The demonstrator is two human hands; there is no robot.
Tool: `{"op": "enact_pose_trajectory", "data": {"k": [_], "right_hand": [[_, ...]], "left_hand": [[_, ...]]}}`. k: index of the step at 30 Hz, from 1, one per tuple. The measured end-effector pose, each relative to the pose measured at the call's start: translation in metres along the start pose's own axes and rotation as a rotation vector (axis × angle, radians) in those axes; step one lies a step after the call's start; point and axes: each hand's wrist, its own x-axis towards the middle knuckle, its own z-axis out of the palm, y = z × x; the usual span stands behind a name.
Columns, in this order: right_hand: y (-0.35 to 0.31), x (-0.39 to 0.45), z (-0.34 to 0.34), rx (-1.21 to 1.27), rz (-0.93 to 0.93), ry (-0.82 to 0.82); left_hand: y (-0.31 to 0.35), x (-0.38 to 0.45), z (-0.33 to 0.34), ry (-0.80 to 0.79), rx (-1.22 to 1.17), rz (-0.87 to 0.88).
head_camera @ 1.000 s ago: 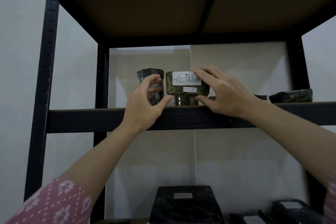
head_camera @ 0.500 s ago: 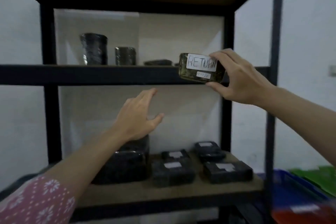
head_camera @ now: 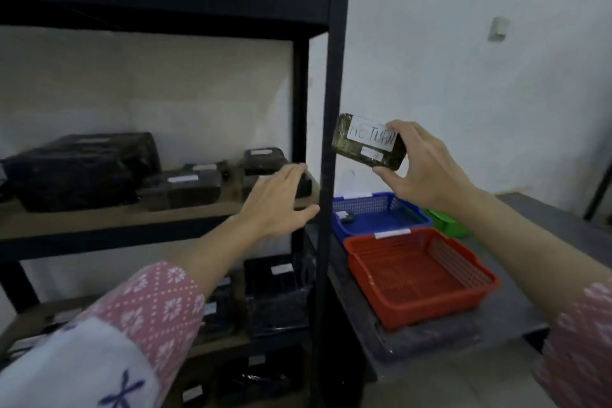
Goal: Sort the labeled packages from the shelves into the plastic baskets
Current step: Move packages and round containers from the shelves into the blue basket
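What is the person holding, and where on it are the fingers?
The right hand grips the RETURN package by its right end, fingers on the top edge and thumb under the bottom edge. The left hand holds nothing.

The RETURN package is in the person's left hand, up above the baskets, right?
Not quite. The head view shows the RETURN package gripped by the right hand, not the left. The left hand is open and holds nothing. The package is indeed up above the blue basket and red basket.
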Motion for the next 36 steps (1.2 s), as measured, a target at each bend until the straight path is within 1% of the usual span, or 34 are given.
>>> {"op": "enact_pose_trajectory", "data": {"k": [3, 8, 13, 19, 24, 28, 36], "right_hand": [[0.042, -0.031, 0.016, 0.004, 0.077, -0.067], [0.113, -0.064, 0.052, 0.021, 0.234, -0.137], [0.181, -0.071, 0.096, 0.072, 0.305, -0.275], [0.245, -0.064, 0.157, 0.162, 0.363, -0.459], [0.291, -0.066, 0.214, 0.227, 0.349, -0.638], [0.332, -0.049, 0.26, 0.267, 0.277, -0.692], [0.398, -0.001, 0.351, 0.357, 0.112, -0.838]], "left_hand": [[0.024, 0.014, 0.051, -0.073, -0.033, 0.02], [0.04, 0.048, 0.134, -0.142, -0.22, -0.006], [0.035, 0.098, 0.192, -0.178, -0.294, -0.171], [0.019, 0.144, 0.247, -0.217, -0.333, -0.345], [0.012, 0.166, 0.293, -0.27, -0.332, -0.477], [0.003, 0.189, 0.324, -0.232, -0.319, -0.593], [-0.023, 0.229, 0.377, -0.152, -0.362, -0.97]]}}
